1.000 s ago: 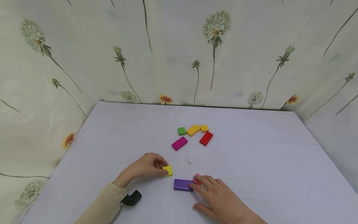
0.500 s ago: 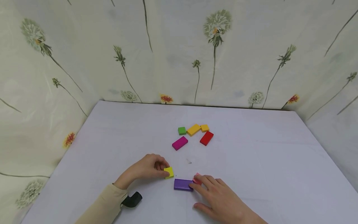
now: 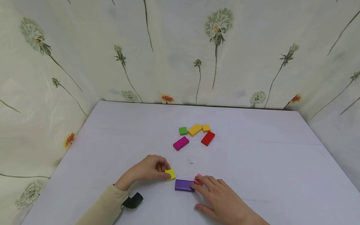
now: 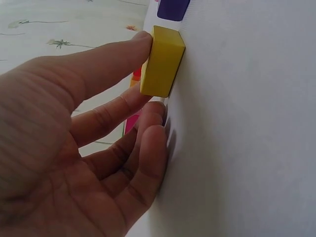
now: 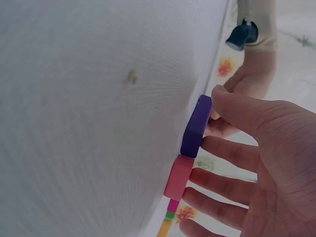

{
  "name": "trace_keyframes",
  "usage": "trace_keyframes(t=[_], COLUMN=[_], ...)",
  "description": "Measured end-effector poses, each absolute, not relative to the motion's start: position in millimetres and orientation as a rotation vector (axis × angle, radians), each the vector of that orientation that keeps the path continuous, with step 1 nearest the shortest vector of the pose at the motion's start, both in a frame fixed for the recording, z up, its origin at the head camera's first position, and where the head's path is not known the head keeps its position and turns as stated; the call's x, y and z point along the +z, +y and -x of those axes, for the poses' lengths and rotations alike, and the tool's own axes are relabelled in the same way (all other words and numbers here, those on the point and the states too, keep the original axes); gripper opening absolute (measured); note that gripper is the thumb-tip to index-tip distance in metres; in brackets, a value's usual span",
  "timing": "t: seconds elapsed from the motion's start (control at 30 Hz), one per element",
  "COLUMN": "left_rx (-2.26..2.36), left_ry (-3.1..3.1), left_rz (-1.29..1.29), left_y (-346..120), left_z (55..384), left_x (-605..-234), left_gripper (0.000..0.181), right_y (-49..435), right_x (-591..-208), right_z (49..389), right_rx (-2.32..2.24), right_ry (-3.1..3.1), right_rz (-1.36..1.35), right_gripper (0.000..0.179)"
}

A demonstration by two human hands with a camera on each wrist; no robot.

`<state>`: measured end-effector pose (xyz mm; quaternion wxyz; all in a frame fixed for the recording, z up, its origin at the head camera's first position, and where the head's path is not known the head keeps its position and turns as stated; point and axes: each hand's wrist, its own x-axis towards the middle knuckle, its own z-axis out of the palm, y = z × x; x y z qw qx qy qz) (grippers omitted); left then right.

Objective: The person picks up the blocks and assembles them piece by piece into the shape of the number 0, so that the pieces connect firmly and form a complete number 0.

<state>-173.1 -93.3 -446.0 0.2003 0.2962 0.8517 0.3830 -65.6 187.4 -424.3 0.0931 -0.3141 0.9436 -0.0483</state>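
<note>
Well short of far table edge (image 3: 213, 107) | left hand (image 3: 149, 168) pinches yellow block (image 3: 171, 173)

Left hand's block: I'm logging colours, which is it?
The block is yellow, clearest in the left wrist view.

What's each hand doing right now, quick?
Left hand: holding the yellow block in a pinch.
Right hand: open, touching the purple rectangular block and the pink block.

- Pale sheet (image 3: 174, 75) — printed with dandelions — behind the white tabletop (image 3: 267, 162)
- Small green block (image 3: 183, 131), near an orange oblong block (image 3: 195, 130)
- Small orange block (image 3: 206, 128)
- Red oblong block (image 3: 208, 138)
- Magenta oblong block (image 3: 181, 143)
</note>
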Motion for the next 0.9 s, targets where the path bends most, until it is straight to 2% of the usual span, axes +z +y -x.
trace_keyframes(t=[0.9], left_rx=[1.044], left_ry=[2.369], left_rz=[-0.840], left_y=[-91.9], left_z=[168.5], left_x=[-442.9], left_gripper=[0.017], right_y=[186.1], right_x=[-421.5], right_z=[64.9], right_rx=[-0.144], right_ry=[2.779], right_rz=[0.898], right_gripper=[0.064])
